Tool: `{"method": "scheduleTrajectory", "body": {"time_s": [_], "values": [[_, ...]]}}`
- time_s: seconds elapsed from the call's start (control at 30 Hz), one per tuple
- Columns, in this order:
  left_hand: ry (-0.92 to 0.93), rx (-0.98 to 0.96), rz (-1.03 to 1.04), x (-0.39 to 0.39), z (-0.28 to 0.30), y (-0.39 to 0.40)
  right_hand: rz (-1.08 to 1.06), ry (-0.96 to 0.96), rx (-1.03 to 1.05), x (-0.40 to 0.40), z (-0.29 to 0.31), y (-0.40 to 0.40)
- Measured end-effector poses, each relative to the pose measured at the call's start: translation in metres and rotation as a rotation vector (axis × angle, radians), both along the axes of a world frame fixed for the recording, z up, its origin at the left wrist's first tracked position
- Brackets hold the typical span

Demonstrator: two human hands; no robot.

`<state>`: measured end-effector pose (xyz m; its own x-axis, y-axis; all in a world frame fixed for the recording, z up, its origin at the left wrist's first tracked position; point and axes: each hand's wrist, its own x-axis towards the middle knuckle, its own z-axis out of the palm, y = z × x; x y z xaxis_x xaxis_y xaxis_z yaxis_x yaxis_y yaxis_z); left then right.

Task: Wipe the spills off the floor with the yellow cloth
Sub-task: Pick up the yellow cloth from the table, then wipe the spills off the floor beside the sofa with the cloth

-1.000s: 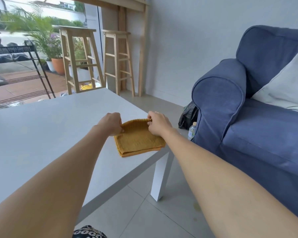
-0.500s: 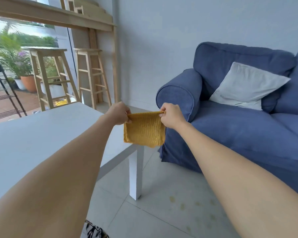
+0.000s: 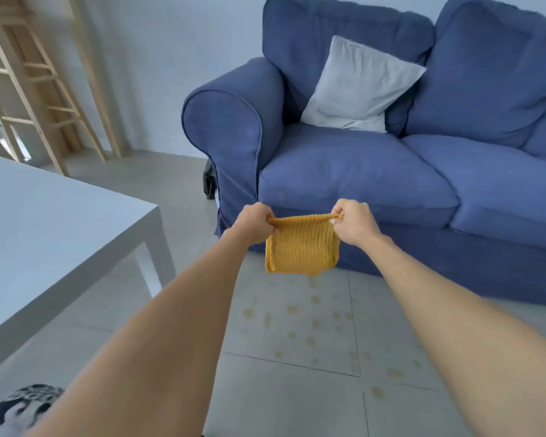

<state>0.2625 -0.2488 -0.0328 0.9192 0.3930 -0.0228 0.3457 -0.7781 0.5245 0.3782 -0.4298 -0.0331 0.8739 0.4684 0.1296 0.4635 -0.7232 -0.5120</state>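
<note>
The yellow cloth (image 3: 301, 247) is folded and hangs in the air in front of the sofa. My left hand (image 3: 254, 223) pinches its top left corner and my right hand (image 3: 353, 222) pinches its top right corner, stretching the top edge flat. Below and in front of the cloth, several small yellowish spills (image 3: 312, 323) dot the grey floor tiles between my forearms and out to the right.
A blue sofa (image 3: 360, 171) with a pale cushion (image 3: 360, 86) stands straight ahead. A white table (image 3: 54, 228) fills the left side, its leg near the spills. Wooden stools (image 3: 44, 89) stand at the back left. A dark bag (image 3: 209, 181) lies beside the sofa's arm.
Both hands lifted the cloth off the table corner and carried it right, over the floor before the sofa. The view swung right and down, bringing the spills into sight.
</note>
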Motion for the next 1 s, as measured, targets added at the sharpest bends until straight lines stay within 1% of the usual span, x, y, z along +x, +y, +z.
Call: {"method": "scheduleTrajectory", "body": {"time_s": [0.17, 0.3, 0.43, 0.57, 0.67, 0.8, 1.0], "values": [[0.117, -0.075, -0.051, 0.042, -0.090, -0.018, -0.078, 0.137, -0.074, 0.031, -0.092, -0.027], [0.228, -0.113, -0.075, 0.066, -0.164, -0.024, -0.097, 0.219, -0.150, 0.050, -0.168, -0.033], [0.316, -0.098, -0.108, 0.093, -0.226, -0.020, -0.086, 0.272, -0.233, 0.070, -0.230, -0.032], [0.385, -0.069, -0.162, 0.122, -0.279, -0.013, -0.115, 0.306, -0.259, 0.091, -0.285, -0.028], [0.386, -0.066, -0.167, 0.150, -0.311, -0.003, -0.133, 0.288, -0.268, 0.113, -0.315, -0.019], [0.325, -0.069, -0.129, 0.191, -0.341, 0.015, -0.153, 0.211, -0.243, 0.143, -0.343, -0.003], [0.220, -0.099, -0.059, 0.228, -0.359, 0.029, -0.210, 0.105, -0.209, 0.175, -0.365, 0.022]]}}
